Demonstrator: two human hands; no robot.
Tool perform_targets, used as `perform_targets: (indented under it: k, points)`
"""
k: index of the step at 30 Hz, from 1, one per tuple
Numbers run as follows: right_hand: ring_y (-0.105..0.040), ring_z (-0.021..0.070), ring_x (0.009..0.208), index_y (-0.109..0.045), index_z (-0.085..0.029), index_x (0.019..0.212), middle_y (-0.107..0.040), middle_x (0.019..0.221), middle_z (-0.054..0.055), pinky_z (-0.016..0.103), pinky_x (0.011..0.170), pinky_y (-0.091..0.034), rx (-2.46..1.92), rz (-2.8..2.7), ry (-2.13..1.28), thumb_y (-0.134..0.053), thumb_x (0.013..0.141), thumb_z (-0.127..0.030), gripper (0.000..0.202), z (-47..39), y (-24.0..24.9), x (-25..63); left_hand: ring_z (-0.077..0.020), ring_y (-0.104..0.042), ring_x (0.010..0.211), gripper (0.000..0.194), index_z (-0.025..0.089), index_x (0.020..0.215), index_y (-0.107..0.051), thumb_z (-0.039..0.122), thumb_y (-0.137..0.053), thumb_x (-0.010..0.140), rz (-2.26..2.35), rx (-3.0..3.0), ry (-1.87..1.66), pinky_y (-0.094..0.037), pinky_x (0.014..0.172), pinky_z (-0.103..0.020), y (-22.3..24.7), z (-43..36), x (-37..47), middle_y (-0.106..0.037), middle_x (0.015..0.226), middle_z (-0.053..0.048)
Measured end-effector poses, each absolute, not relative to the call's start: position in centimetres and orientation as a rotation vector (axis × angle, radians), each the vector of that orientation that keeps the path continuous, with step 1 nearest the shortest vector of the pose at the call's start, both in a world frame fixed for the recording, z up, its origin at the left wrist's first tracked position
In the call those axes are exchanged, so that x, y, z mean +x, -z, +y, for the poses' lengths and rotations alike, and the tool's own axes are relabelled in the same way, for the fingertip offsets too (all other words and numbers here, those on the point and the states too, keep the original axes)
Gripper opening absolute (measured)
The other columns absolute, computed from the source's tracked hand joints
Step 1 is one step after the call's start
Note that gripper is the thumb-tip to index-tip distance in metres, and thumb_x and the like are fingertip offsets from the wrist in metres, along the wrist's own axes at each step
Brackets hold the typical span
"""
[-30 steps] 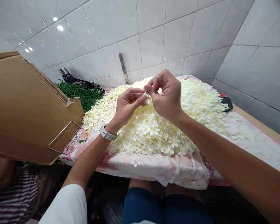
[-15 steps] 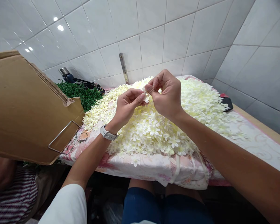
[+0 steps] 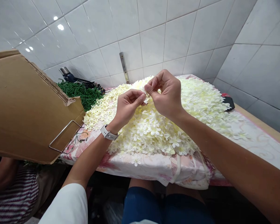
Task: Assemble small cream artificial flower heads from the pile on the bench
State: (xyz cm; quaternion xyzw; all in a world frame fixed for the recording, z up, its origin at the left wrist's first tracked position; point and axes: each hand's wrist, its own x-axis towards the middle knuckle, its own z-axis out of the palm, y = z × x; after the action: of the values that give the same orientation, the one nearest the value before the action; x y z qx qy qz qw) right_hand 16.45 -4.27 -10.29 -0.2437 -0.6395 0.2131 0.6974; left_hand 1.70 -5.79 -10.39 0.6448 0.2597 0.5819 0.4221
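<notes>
One small white flower [image 3: 146, 100] is pinched above a big flower heap [image 3: 151, 133].
In the head view, the left hand [image 3: 130, 104] holds the white flower in a narrow pinch of thumb and fingers, partly hiding it; the right hand [image 3: 167, 93] pinches closed at its upper edge. The flower heap covers much of the patterned tablecloth [image 3: 156, 168]; green stems [image 3: 81, 95] lie beside a cardboard box [image 3: 30, 109].

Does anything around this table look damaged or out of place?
The brown cardboard panel at left looks torn, its edge ragged. One white pointed-petal flower lies apart from the pale flower pile, at the front of the pink floral cloth.
</notes>
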Motion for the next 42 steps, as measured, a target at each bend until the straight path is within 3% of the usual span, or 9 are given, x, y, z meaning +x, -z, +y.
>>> perform_targets:
  k: [9, 23, 32, 42]
  points:
    - [-0.053, 0.0175, 0.071, -0.048, -0.026, 0.075, -0.056, 0.075, 0.0, 0.039, 0.066, -0.052, -0.643, -1.447, -0.274, -0.066, 0.089, -0.018, 0.024, -4.8, 10.4, 16.5, -0.008, -0.071, 0.066, 0.03, 0.018, 0.088, -0.075, 0.038, -0.09, 0.072, 0.697, 1.657, -1.502, -0.062, 0.065, -0.02, 10.6, -5.7, 1.9, -0.077, 0.08, -0.001]
    - [-0.049, 0.0148, 0.065, -0.041, -0.026, 0.072, -0.054, 0.071, -0.002, 0.036, 0.062, -0.046, -0.617, -1.449, -0.245, -0.062, 0.083, -0.006, 0.031, -5.0, 10.2, 16.4, -0.0069, -0.069, 0.061, 0.027, 0.017, 0.084, -0.075, 0.04, -0.088, 0.075, 0.693, 1.688, -1.537, -0.06, 0.061, -0.019, 10.7, -5.4, 1.8, -0.074, 0.076, 0.0]
    - [-0.051, 0.0185, 0.07, -0.048, -0.027, 0.074, -0.055, 0.076, 0.001, 0.041, 0.067, -0.051, -0.657, -1.467, -0.242, -0.067, 0.087, -0.019, 0.024, -4.5, 10.5, 16.6, -0.0052, -0.066, 0.057, 0.028, 0.017, 0.084, -0.074, 0.041, -0.087, 0.076, 0.707, 1.658, -1.531, -0.057, 0.059, -0.017, 10.7, -5.4, 1.9, -0.073, 0.073, 0.001]
    - [-0.053, 0.0171, 0.071, -0.05, -0.027, 0.078, -0.055, 0.078, 0.001, 0.038, 0.066, -0.052, -0.616, -1.376, -0.35, -0.069, 0.092, -0.034, 0.024, -2.4, 10.7, 17.6, -0.0042, -0.064, 0.055, 0.033, 0.017, 0.082, -0.073, 0.042, -0.09, 0.071, 0.725, 1.588, -1.529, -0.055, 0.057, -0.017, 10.9, -5.0, 1.7, -0.071, 0.071, 0.002]
